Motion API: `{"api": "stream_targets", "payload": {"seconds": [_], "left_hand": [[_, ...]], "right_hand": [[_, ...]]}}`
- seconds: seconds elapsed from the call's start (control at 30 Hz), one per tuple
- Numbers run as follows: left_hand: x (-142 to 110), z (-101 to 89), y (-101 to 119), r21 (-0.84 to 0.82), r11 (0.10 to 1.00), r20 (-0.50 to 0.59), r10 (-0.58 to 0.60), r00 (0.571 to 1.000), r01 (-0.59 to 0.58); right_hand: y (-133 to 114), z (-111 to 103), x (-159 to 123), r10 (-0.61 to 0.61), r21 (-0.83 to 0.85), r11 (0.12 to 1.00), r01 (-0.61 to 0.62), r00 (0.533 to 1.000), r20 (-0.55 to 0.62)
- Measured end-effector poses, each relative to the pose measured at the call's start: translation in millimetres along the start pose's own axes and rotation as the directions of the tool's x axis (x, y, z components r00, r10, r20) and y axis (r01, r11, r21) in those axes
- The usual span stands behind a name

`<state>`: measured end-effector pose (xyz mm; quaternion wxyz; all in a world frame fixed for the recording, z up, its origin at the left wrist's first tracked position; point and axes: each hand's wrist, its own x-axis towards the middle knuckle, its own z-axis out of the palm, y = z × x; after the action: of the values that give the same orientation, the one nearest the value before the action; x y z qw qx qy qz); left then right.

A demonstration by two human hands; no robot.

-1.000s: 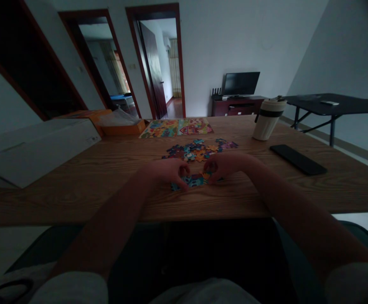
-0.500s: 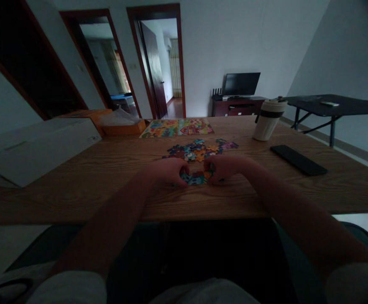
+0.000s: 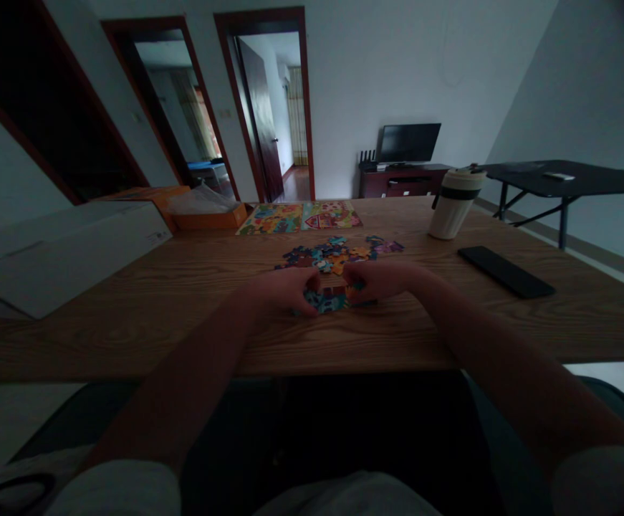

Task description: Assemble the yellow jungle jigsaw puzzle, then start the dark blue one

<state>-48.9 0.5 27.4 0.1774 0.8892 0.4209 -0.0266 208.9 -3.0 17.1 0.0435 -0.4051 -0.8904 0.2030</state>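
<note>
Low on the wooden table (image 3: 183, 337), a small strip of joined jigsaw pieces (image 3: 336, 299) lies between my hands, teal with some red and orange. My left hand (image 3: 294, 288) is curled round its left end, with the thumb along the near side. From the right, my right hand (image 3: 380, 278) pinches the strip's other end, its fingertips partly hidden behind the hand. Just beyond my hands is a loose heap of jigsaw pieces (image 3: 338, 255) in blue, orange, brown and purple.
Behind the heap lies a colourful picture sheet (image 3: 301, 217). A white box (image 3: 69, 247) and an orange box (image 3: 209, 217) holding clear plastic stand on the left. To the right are a cream tumbler (image 3: 454, 208) and a flat black object (image 3: 505, 271).
My right hand has shifted slightly up and to the left, so more of the strip's right end shows below it. The left hand stays nearly in place.
</note>
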Motion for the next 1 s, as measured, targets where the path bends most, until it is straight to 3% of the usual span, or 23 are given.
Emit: {"api": "stream_targets", "payload": {"seconds": [0.2,0.4,0.5,0.6,0.67,0.8,0.9,1.0], "left_hand": [[2,-5.0,-2,-0.032,0.999,-0.064,0.013,0.998,-0.015],[6,-6.0,-11,-0.249,0.964,-0.276,0.020,0.961,-0.091],[5,-8.5,-13,-0.250,0.967,-0.367,-0.040,0.930,-0.057],[6,-11.1,-17,-0.219,0.976,-0.479,-0.091,0.873,-0.018],[9,-11.2,-22,-0.260,0.965,-0.539,-0.124,0.833,-0.024],[18,-5.3,-31,-0.358,0.932,-0.590,-0.180,0.787,-0.056],[27,3.9,-32,-0.381,0.924,-0.564,-0.207,0.799,-0.029],[33,12.4,-27,-0.371,0.928,-0.483,-0.198,0.853,0.005]], "right_hand": [[6,-3,2,-0.044,0.055,0.997,0.048,0.996,-0.073],[18,-9,2,0.000,0.079,0.997,0.019,0.973,-0.233],[26,-12,2,0.045,0.157,0.987,0.017,0.922,-0.384],[33,-16,4,0.143,0.315,0.948,0.037,0.837,-0.529],[35,-18,4,0.225,0.449,0.891,0.066,0.795,-0.563],[36,-20,2,0.313,0.592,0.800,0.099,0.773,-0.552],[37,-19,2,0.313,0.565,0.820,0.095,0.752,-0.580],[38,-17,5,0.300,0.532,0.843,0.084,0.747,-0.593]]}}
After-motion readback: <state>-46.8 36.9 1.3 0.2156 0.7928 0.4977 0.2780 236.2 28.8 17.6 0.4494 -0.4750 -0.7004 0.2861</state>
